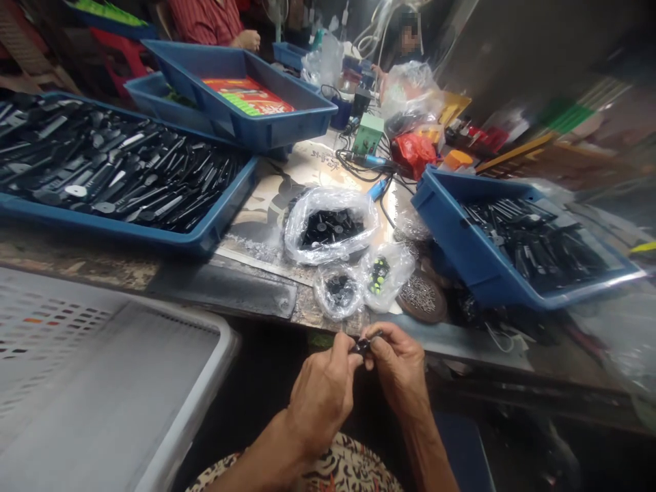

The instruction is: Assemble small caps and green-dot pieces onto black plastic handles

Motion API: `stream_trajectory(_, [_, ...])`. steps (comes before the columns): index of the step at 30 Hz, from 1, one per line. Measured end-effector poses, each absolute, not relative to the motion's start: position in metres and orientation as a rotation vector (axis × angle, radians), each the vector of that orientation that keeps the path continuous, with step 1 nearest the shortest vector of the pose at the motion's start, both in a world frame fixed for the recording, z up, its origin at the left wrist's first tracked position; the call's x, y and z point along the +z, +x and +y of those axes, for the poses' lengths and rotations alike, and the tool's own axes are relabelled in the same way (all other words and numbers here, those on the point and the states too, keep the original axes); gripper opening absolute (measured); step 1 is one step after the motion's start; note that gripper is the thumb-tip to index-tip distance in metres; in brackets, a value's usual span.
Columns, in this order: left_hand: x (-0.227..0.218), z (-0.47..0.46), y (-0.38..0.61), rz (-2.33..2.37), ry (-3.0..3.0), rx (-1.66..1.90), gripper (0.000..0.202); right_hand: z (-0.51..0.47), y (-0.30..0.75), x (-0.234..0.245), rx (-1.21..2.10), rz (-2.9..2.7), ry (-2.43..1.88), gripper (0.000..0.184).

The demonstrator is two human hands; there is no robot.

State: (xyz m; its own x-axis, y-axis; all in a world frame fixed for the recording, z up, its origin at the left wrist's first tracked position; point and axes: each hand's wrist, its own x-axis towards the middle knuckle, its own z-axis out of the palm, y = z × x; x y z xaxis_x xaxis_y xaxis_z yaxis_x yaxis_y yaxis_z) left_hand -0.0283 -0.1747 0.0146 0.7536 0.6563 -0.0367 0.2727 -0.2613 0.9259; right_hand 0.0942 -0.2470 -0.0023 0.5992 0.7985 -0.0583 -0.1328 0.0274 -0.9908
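Both my hands meet below the table's front edge, pinching one small black part [363, 346] between their fingertips. My left hand [322, 393] is closed on its left end, thumb up. My right hand [397, 362] is closed on its right end. Just beyond them on the table lie three clear plastic bags: a large one of black round parts [331, 225], a small one of black parts [338, 290], and one with green-and-black pieces [382, 273].
A big blue tray [205, 236] of black parts sits at the left, another blue tray [461, 253] at the right, and stacked blue trays [266, 130] behind. A white crate [169, 383] stands at my lower left. Cables, a green box [370, 131] and other people are at the back.
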Motion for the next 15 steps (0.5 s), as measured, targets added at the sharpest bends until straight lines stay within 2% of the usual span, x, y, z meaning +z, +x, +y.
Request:
stream_trajectory(10, [0.0146,-0.1796,-0.0263,0.716,2.173,0.458,0.018,-0.2476,0.0877,-0.0077,0.813,-0.564,-1.230,0.008])
stream_trajectory(15, [0.0121,-0.1754,-0.0286,0.708,1.937,0.503,0.014,-0.2444,0.0856,-0.0064,0.827,-0.570,-1.253,0.011])
